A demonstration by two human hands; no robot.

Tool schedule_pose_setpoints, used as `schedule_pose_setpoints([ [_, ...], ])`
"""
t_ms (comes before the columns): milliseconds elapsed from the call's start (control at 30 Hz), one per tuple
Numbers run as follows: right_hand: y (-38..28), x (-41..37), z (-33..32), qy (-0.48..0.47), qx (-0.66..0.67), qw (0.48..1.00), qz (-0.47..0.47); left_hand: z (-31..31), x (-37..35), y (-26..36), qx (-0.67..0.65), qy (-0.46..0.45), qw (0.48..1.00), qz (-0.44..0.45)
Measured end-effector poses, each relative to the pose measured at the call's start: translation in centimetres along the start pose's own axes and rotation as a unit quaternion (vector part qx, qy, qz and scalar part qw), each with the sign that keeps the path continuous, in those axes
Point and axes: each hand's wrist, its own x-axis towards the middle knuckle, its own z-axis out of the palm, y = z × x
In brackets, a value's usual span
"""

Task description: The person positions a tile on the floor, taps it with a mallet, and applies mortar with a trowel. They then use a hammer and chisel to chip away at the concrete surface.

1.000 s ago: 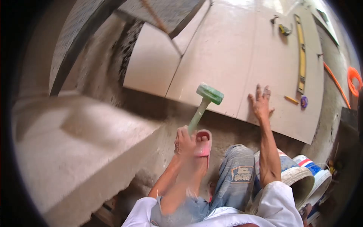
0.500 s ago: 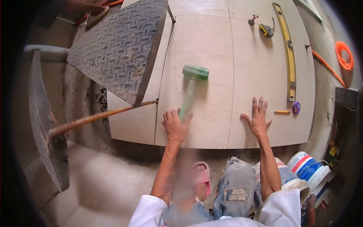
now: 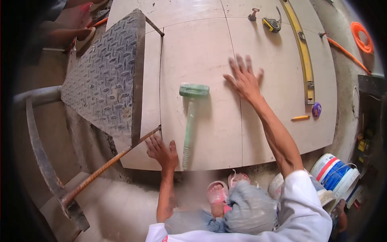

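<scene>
My left hand (image 3: 163,155) rests with fingers spread at the near edge of the large pale floor tiles (image 3: 205,52), by a joint and close to the end of a rusty ribbed metal rod (image 3: 113,163). Just right of it lies a green rubber mallet (image 3: 194,90), its handle pointing toward me, untouched. My right hand (image 3: 246,82) reaches farther forward with its fingers apart over another tile joint. Its fingertips are slightly blurred, and it holds nothing.
A metal step with a tread-plate top (image 3: 105,76) stands at left. On the tiles at right are a yellow spirit level (image 3: 302,48), a tape measure (image 3: 271,25), a pencil (image 3: 300,118) and a purple round object (image 3: 317,109). Buckets (image 3: 334,173) stand near right; another person's legs show upper left.
My left hand has moved left and down, away from the mallet's handle. My right hand has moved forward and left across the tiles. The camera view has shifted somewhat.
</scene>
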Motion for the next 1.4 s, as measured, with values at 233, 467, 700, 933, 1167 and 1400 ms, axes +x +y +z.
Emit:
schedule_pose_setpoints([
  [233, -7.3, 16.1, 0.9, 0.022, 0.052, 0.992, -0.110, 0.4, 1.2, -0.2, 0.006, 0.001, 1.000, 0.006],
  [467, -14.0, 24.3, 0.8, -0.021, 0.050, 0.982, -0.179, -0.6, 2.0, 0.1, -0.011, -0.002, 1.000, 0.011],
  [700, -16.3, 25.0, 3.7, 0.045, -0.037, 0.973, -0.222, -0.3, 1.9, 0.3, -0.033, -0.041, 0.998, -0.021],
  [933, -15.9, 23.3, 2.5, 0.052, 0.000, 0.981, -0.186, 0.9, -5.0, 3.7, -0.177, -0.012, 0.984, 0.022],
  [1167, -15.5, 22.7, 1.9, 0.015, 0.016, 0.987, -0.158, -2.5, -0.3, 8.2, -0.194, -0.081, 0.978, -0.007],
  [1400, -15.5, 22.2, 1.6, 0.012, 0.028, 0.987, -0.159, -4.1, 6.4, 9.5, -0.382, -0.082, 0.895, -0.213],
])
